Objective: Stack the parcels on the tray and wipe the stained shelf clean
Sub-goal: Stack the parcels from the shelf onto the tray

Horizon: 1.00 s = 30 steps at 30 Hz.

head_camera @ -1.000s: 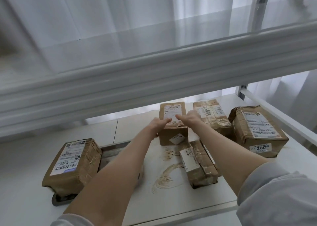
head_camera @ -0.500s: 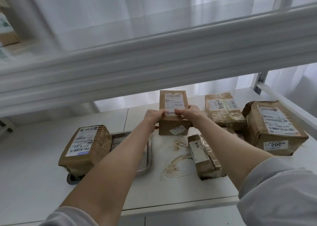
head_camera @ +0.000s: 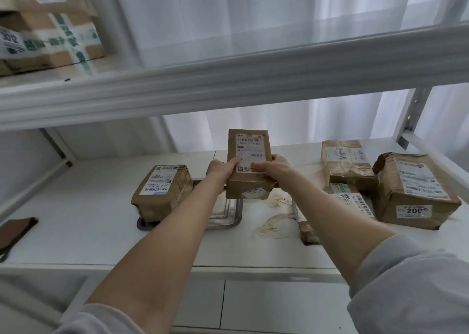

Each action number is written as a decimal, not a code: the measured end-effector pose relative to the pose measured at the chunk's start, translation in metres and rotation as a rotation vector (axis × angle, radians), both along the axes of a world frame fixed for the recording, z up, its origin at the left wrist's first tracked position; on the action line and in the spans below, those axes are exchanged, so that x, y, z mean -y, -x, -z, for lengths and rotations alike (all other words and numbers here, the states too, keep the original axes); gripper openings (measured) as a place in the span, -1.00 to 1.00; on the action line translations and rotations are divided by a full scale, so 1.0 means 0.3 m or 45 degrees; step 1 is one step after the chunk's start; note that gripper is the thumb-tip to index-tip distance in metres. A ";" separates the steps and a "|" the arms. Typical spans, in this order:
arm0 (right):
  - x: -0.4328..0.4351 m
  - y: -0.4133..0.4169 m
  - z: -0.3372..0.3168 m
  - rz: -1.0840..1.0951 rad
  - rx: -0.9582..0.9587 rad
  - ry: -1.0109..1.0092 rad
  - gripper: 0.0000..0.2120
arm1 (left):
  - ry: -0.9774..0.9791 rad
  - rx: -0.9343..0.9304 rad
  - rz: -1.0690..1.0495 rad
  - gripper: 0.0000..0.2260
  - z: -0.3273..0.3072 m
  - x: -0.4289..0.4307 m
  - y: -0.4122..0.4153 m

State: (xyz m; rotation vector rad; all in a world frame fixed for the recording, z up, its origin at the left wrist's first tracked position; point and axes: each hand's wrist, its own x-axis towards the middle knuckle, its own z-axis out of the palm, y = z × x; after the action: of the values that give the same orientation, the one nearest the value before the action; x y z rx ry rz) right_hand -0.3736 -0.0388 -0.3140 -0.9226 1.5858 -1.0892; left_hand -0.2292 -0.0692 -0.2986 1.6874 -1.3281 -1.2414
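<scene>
Parcel [head_camera: 250,166] is held up over the steel tray [head_camera: 229,223], left hand [head_camera: 220,167] and right hand [head_camera: 272,167] gripping its sides; a loose grip could drop it on the rim or the brown stain [head_camera: 272,225].

Parcel storeroom, white metal shelving [head_camera: 228,85], taped labelled cardboard parcels [head_camera: 416,189], white curtains [head_camera: 228,13]

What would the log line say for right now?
left hand: grips held parcel | right hand: grips held parcel | tray: left parcel on it | stain: on shelf, unwiped

Soft backlit daylight; blurred, bowed upper edges
</scene>
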 end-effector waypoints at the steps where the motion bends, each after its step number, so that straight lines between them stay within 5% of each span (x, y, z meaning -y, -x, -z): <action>1: -0.013 -0.012 -0.002 -0.010 0.006 0.003 -0.59 | -0.005 -0.016 0.000 -0.56 -0.002 -0.019 -0.013; 6: -0.086 -0.064 -0.009 -0.107 0.044 0.003 -0.57 | 0.036 -0.060 -0.018 -0.67 -0.012 -0.113 -0.074; 14: -0.153 -0.091 0.004 -0.154 0.062 0.042 -0.44 | 0.123 -0.081 -0.008 -0.59 -0.038 -0.219 -0.131; 26: -0.152 -0.160 -0.029 0.060 0.222 0.134 -0.73 | 0.531 0.209 0.111 -0.56 -0.074 -0.268 -0.193; 30: -0.145 -0.207 -0.032 0.097 0.392 0.069 -0.21 | 0.586 0.219 0.160 -0.70 -0.078 -0.260 -0.240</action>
State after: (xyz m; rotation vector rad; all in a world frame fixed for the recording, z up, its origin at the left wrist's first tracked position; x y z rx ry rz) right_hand -0.3113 0.0047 -0.3044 -0.6951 1.3510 -1.2675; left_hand -0.1571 0.0087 -0.2751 1.4185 -1.6932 -0.7842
